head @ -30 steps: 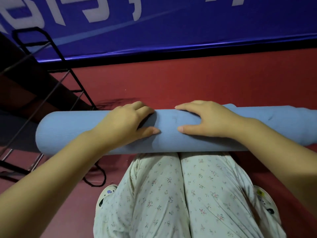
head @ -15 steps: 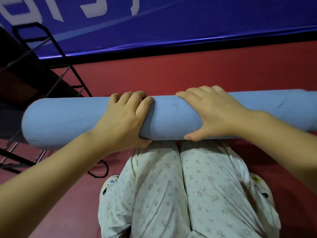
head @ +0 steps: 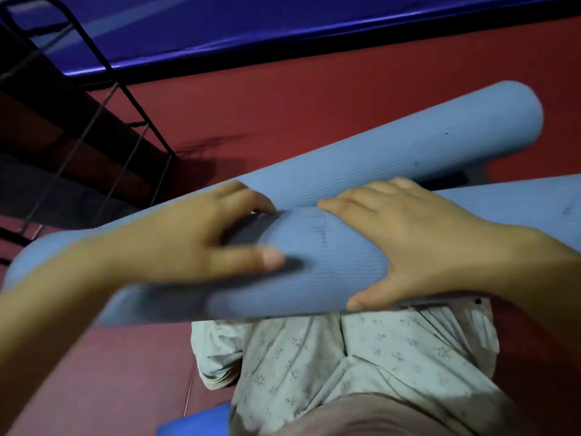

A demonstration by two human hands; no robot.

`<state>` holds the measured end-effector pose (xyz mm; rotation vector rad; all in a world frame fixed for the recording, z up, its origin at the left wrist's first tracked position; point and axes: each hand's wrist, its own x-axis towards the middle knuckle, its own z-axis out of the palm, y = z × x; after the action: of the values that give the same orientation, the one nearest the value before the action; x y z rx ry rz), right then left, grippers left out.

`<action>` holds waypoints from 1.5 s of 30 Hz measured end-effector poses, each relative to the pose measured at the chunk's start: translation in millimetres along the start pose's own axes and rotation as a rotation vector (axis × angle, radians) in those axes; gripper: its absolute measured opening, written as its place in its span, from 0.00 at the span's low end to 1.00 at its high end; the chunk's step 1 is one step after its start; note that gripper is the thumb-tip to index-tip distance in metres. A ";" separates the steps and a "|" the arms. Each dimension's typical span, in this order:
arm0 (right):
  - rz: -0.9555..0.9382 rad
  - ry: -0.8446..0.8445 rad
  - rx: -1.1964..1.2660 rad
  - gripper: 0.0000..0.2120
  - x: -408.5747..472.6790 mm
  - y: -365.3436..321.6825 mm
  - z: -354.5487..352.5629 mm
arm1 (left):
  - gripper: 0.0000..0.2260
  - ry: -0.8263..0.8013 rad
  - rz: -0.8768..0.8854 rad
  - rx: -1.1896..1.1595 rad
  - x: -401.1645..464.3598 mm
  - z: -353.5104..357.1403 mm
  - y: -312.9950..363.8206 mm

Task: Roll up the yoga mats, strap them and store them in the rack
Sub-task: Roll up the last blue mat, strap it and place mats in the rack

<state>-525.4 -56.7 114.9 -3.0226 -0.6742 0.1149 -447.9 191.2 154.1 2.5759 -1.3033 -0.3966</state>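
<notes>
A rolled light-blue yoga mat (head: 330, 253) lies across my lap, above my floral trousers. Its left end is low and blurred. One blue length (head: 440, 136) tilts up to a rounded end at the upper right, and another blue length (head: 540, 202) runs off the right edge; I cannot tell how the two join. My left hand (head: 204, 240) grips the roll from above, left of centre, thumb stretched along it. My right hand (head: 424, 247) wraps the roll just right of centre, thumb underneath. No strap is visible.
A black metal rack (head: 94, 121) with thin bars stands at the left on the red floor (head: 314, 99). A blue wall panel (head: 283, 17) runs along the back. A bright blue object (head: 195, 420) shows at the bottom edge beside my leg.
The roll has gone from level to tilted, its right end swinging up and its left end dropping. Both hands have stayed on it, the left hand now blurred. The view has tilted down.
</notes>
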 end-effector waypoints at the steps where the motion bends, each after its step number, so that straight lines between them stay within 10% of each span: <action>1: -0.012 0.005 -0.002 0.52 -2.2 -0.4 -0.3 | 0.32 -0.070 -0.071 -0.180 9.1 -12.0 -5.7; 9: -0.004 -0.020 0.031 0.53 -6.5 2.4 -1.3 | 0.24 -0.154 -0.221 0.182 85.8 -21.6 -12.8; 16: -0.015 -0.100 0.130 0.52 3.5 11.9 -11.5 | 0.52 -0.198 -0.291 0.772 115.3 9.3 -50.9; 20: -0.006 -0.145 0.256 0.47 18.0 24.1 -20.4 | 0.40 -0.022 -0.303 0.921 125.5 -2.2 -56.2; 26: 0.011 -0.143 0.455 0.45 40.5 51.7 -27.5 | 0.26 0.145 -0.269 0.435 107.7 -48.7 -49.3; 35: 0.020 0.461 0.189 0.16 42.7 48.7 -7.6 | 0.16 0.219 -0.192 0.193 74.0 -79.8 -44.7; 45: 0.128 0.203 -0.080 0.57 43.3 42.5 4.6 | 0.26 0.128 -0.200 0.345 78.7 -62.8 -47.9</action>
<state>-468.8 -76.7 105.1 -3.0931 -0.4797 -0.2177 -346.0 160.0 186.9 2.9719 -1.1603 -0.0379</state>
